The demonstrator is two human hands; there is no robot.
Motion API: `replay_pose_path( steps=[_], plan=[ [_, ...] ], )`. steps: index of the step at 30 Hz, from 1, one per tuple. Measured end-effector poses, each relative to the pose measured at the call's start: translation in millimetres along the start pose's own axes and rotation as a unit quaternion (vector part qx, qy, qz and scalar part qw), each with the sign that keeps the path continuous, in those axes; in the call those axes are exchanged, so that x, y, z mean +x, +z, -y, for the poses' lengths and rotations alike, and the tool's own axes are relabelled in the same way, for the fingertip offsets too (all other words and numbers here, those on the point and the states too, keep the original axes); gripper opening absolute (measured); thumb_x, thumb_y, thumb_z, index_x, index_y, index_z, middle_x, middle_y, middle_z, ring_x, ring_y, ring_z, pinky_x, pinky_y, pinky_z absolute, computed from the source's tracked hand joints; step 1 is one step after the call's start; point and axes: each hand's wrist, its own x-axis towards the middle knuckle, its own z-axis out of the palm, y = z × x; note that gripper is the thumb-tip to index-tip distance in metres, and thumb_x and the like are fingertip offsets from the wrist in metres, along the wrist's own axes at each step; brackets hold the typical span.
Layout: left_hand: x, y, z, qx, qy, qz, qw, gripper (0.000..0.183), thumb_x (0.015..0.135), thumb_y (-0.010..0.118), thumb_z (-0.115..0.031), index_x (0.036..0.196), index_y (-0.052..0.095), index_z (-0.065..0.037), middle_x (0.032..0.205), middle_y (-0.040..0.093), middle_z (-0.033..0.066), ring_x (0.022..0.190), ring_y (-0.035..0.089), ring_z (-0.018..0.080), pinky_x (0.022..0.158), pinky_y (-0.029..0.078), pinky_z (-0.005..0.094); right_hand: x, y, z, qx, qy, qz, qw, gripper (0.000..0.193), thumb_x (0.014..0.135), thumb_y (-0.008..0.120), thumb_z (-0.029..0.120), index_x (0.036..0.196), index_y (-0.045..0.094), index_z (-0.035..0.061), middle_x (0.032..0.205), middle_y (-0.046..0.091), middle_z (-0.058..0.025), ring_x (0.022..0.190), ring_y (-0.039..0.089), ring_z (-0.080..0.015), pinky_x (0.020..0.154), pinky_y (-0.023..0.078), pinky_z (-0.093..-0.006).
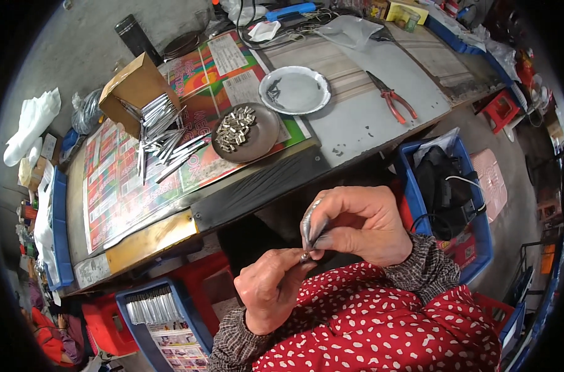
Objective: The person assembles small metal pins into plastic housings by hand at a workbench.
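Over my lap, in front of the table edge, my two hands meet fingertip to fingertip. My left hand is closed in a pinch around a small shiny metal piece, of which only the rounded end shows. Just above it my right hand pinches with thumb and forefinger, the fingertips smudged grey; whatever lies between them is hidden. On the table ahead, a brown plate holds many short metal sleeves. Beyond it a white plate carries a few thin dark bits.
Slim silver rods spill from a tipped cardboard box on the left. Red-handled pliers lie at the right of the table. Blue crates stand below, one with packed silver rods, one with a black bag.
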Motion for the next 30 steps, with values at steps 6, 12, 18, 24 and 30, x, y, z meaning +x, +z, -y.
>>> replay_pose_path(
  steps=[6, 12, 18, 24, 30],
  plan=[
    [0, 5, 1, 0.011, 0.013, -0.028, 0.999, 0.013, 0.072, 0.071, 0.003, 0.081, 0.062, 0.0, 0.075, 0.067, 0.009, 0.061, 0.064, 0.0168, 0.053, 0.049, 0.0249, 0, -2, -8, -0.003, -0.002, 0.01, 1.0, 0.01, 0.082, 0.064, -0.004, 0.09, 0.059, -0.005, 0.089, 0.058, -0.0123, 0.077, 0.059, -0.0146, 0.068, 0.051, -0.0253],
    [1, 5, 0, 0.014, 0.013, -0.033, 0.999, 0.013, 0.072, 0.07, 0.004, 0.081, 0.062, 0.0, 0.074, 0.067, 0.0092, 0.063, 0.065, 0.0189, 0.055, 0.05, 0.0256, 1, -3, -8, -0.021, 0.001, 0.016, 1.0, 0.009, 0.082, 0.064, -0.002, 0.089, 0.059, -0.0052, 0.088, 0.058, -0.0123, 0.075, 0.059, -0.0146, 0.067, 0.051, -0.0253],
    [-2, 7, 6, 0.082, 0.05, -0.057, 0.994, 0.021, 0.069, 0.072, 0.006, 0.087, 0.063, 0.0, 0.075, 0.066, 0.0106, 0.063, 0.065, 0.0213, 0.053, 0.05, 0.0268, 7, -5, 0, -0.19, -0.051, 0.028, 0.98, 0.008, 0.08, 0.065, -0.003, 0.086, 0.06, -0.0037, 0.084, 0.062, -0.0113, 0.074, 0.061, -0.0141, 0.065, 0.05, -0.0248],
    [-2, 12, 11, 0.12, 0.078, -0.091, 0.986, 0.021, 0.069, 0.071, 0.007, 0.087, 0.062, 0.002, 0.074, 0.065, 0.012, 0.061, 0.064, 0.0227, 0.052, 0.05, 0.0273, 9, -8, -5, -0.291, -0.1, 0.038, 0.951, 0.013, 0.077, 0.067, 0.001, 0.088, 0.061, 0.0002, 0.082, 0.063, -0.0077, 0.073, 0.062, -0.0161, 0.065, 0.049, -0.0257],
    [0, 8, 11, 0.089, 0.041, -0.06, 0.993, 0.021, 0.069, 0.07, 0.007, 0.088, 0.062, 0.001, 0.075, 0.065, 0.0119, 0.06, 0.062, 0.0228, 0.052, 0.049, 0.0282, 5, -5, -11, -0.225, -0.06, -0.007, 0.973, 0.011, 0.079, 0.065, -0.002, 0.089, 0.06, -0.0026, 0.083, 0.063, -0.0098, 0.076, 0.062, -0.0157, 0.065, 0.05, -0.0251]
  ],
)
